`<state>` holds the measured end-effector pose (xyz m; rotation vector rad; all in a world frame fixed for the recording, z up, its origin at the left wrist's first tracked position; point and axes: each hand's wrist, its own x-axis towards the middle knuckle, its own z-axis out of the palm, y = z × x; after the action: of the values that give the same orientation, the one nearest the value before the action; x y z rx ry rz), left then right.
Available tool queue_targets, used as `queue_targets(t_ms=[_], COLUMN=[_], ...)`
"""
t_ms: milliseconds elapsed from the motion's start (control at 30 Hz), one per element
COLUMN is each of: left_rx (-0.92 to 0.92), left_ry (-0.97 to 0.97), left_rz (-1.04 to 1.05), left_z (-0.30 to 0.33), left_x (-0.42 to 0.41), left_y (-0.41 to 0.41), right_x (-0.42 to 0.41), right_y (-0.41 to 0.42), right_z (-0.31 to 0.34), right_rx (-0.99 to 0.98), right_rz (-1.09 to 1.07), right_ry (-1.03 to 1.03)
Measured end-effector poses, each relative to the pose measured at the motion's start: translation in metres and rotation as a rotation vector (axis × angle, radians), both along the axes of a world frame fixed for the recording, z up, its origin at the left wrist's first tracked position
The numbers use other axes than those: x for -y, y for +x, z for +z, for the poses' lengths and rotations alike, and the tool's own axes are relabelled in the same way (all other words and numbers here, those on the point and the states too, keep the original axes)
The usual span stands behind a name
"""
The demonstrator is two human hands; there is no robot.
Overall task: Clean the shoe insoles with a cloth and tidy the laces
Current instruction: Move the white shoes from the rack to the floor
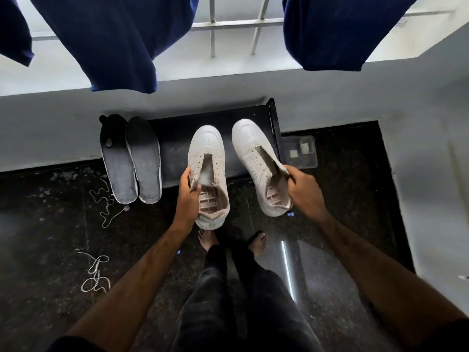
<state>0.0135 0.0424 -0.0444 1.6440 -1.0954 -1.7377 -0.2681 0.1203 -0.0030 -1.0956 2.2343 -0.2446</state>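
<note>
Both hands up front on my feed. Left hand (187, 191) grips the left white shoe (209, 174) at its collar edge, fingers curled round the side w/ thumb inside the opening. Right hand (302, 186) pinches the right white shoe (256, 158) by its collar/tongue edge, fingers curled on it. Both shoes held over the black low bench (175, 138), toes pointing at the wall, no laces in the eyelets, ribbed inner sole showing inside each. Two grey insoles (134, 161) lean side by side at the bench's left end, touching. Two loose laces on the dark floor: one (106, 204) just below the insoles, another (95, 273) nearer me on the left. Clear plastic tray (302, 151) right of the bench. Blue cloths (121, 39) hang overhead. Can't pick out a cleaning cloth.
</note>
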Motion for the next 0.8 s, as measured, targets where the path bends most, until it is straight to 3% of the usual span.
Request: queue_targets(t_ms=[233, 433, 633, 800], left_rx=[-0.011, 0.094, 0.189, 0.202], left_ry=[0.035, 0.129, 0.252, 0.234], left_rz=[0.007, 0.053, -0.01, -0.019], left_z=[-0.001, -0.06, -0.157, -0.279], left_x=[-0.095, -0.199, -0.25, -0.26], left_y=[-0.028, -0.063, -0.099, -0.113], right_x=[-0.118, -0.222, -0.268, -0.271], right_y=[-0.001, -0.022, -0.043, -0.048], right_z=[-0.017, -0.075, -0.191, -0.325], right_rx=[0.081, 0.156, 0.19, 0.185], right_rz=[-0.084, -0.193, -0.235, -0.218], right_ry=[0.002, -0.025, 0.06, 0.132])
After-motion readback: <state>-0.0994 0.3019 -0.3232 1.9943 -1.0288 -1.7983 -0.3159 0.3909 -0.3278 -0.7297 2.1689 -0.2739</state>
